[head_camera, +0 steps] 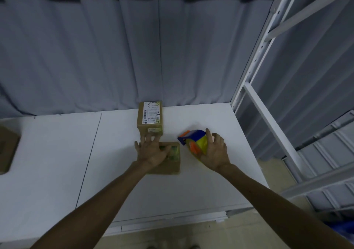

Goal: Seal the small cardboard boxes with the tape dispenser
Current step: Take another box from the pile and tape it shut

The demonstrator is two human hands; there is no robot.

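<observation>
Two small boxes: the labelled box (150,117) stands at the back of the surface (57,153); the flat box (172,165) lies just in front of it.
Left hand (151,151): fingers spread, pressing down on the flat box, fingertips reaching the labelled box's near face.
Right hand (214,151): curled around the tape dispenser (193,139), just right of the labelled box.
Technique: keep the flaps pinned; start the tape beyond the seam's end, then draw straight along it.
</observation>
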